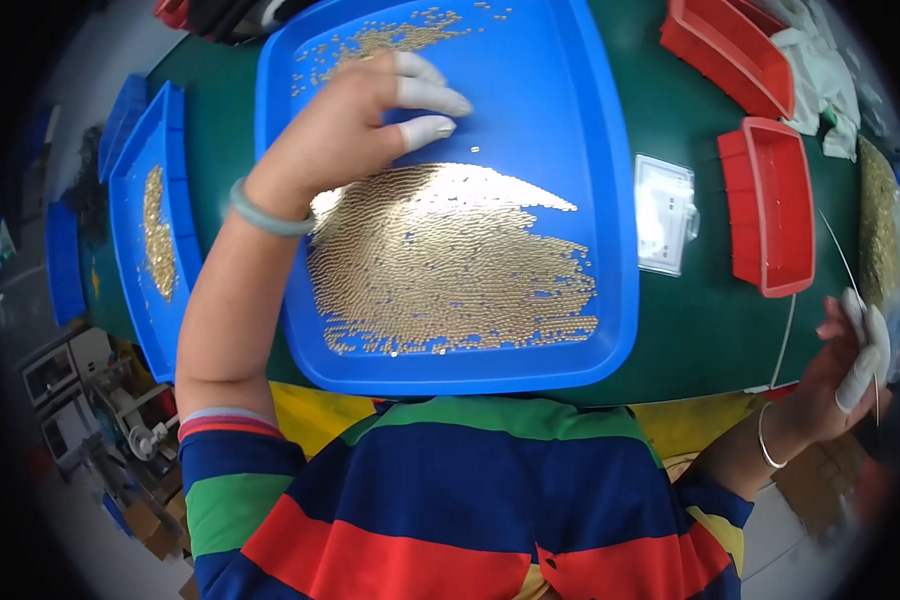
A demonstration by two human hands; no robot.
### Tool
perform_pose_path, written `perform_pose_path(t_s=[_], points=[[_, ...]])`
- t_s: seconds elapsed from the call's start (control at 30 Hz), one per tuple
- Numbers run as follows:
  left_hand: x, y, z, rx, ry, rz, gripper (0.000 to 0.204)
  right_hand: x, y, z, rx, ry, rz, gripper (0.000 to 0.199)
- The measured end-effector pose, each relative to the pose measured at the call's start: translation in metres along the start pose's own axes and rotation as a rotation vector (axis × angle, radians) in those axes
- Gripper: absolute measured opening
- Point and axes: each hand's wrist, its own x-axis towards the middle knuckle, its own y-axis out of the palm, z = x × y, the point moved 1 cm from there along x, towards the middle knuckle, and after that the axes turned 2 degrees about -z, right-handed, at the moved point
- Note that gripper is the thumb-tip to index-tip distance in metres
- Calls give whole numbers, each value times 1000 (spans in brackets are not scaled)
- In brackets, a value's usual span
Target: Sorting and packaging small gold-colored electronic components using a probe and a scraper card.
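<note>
Left hand (342,128), upper middle, fingers parted, hiding part of blue tray (540,110). Right hand (842,370), lower right, pinching thin rod (840,251), lower tip indistinct.

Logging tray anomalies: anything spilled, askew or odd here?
Minor: one small piece lies alone on the large blue tray near the left hand, apart from the dense gold layer and the looser scatter. Otherwise nothing clearly stands out.
</note>
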Motion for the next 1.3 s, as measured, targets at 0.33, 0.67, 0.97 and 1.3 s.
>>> perform_pose_path(t_s=[0.33, 0.67, 0.97, 1.3], points=[[-20, -31, -23, -7, -192, -96, 22, 88, 4, -101, 222, 733, 132, 33], [-45, -41, -28, -22, -231, -132, 26, 121, -1, -142, 309, 845, 100, 33], [-78, -45, -25, -47, -404, -280, 26, 115, 8, -124, -26, 713, -149, 35], [-144, -50, -9, -196, -775, -738, 34, -2, 138, 1, -667, 118, 516, 39]])
